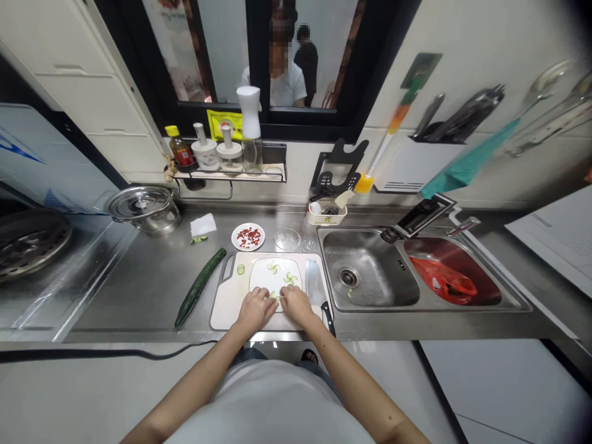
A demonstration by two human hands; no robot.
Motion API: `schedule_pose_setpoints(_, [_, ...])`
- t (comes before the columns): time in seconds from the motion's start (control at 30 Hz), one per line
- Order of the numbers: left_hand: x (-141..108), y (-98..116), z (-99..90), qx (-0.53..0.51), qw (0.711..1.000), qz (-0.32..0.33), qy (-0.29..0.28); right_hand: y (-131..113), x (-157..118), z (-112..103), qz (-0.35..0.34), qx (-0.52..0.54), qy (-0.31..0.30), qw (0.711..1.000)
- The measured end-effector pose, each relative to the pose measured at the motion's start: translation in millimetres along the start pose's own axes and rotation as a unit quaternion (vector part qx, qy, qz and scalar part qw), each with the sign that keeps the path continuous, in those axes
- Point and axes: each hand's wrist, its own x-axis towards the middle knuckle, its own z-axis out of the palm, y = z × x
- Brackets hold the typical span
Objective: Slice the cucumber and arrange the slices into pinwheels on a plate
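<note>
My left hand [255, 308] and my right hand [296, 305] meet over the near edge of a white square plate [261, 274]. Fingers of both are bent and closed round thin cucumber slices [274, 296], which they partly hide. Two pinwheels of cucumber slices [290, 278] lie farther back on the plate. Beneath it is a white cutting board [226, 313] with a grey rim, where a few round cucumber slices [240, 269] rest at the left. A kitchen knife [315, 280] lies along the board's right side, its black handle toward me.
Left of the board lies a whole cucumber [200, 287]. Behind it are a small plate of chopped red pieces [248, 237], a paper towel [203, 224] and a lidded steel pot [150, 213]. A double sink [370, 271] with a faucet [416, 219] adjoins the right side.
</note>
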Motion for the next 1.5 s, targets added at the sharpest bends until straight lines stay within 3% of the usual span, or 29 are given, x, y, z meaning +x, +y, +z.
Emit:
schedule_pose_setpoints(0.33, [8.1,1.4,6.2,-0.083,0.991,-0.105,0.018,7.0,-5.0,1.9,0.022,0.035,0.025,0.999])
schedule_pose_setpoints(0.53, [11.0,-8.8,6.1,-0.122,0.977,-0.162,0.07,6.4,-4.8,3.3,0.017,0.041,0.047,0.998])
schedule_pose_setpoints(0.73, [16.2,-31.0,-3.0,-0.115,0.933,-0.312,0.134,3.1,-4.9,1.2,0.007,0.058,0.065,0.996])
schedule_pose_setpoints(1.0, [25.8,-59.1,-16.6,-0.042,0.874,-0.461,0.147,5.7,-6.4,1.2,0.007,0.08,0.086,0.993])
schedule_pose_setpoints(1.5, [37.6,-71.3,-4.9,-0.015,0.865,-0.486,0.12,10.8,-8.9,2.5,-0.004,0.106,0.101,0.989])
